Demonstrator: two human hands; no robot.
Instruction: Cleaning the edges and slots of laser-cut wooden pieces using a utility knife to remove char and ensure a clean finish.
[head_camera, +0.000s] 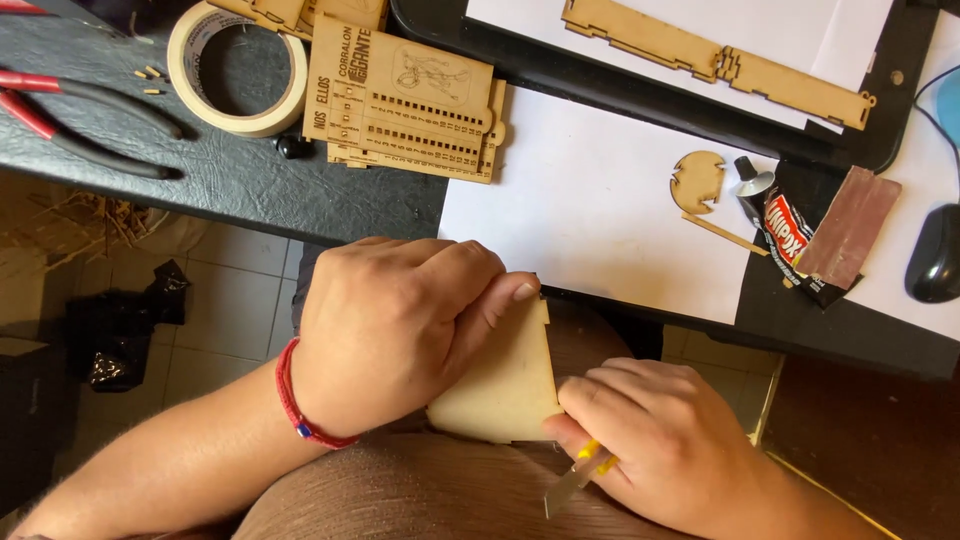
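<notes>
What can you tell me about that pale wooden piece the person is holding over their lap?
The wooden piece is a thin, flat panel of pale, plywood-like sheet with a small notch on its right edge. It is held below the desk edge, over the lap. The left hand covers its left side, thumb pressed along the top. The right hand touches its lower right corner while holding a small yellow-handled blade. Its far side is hidden.
</notes>
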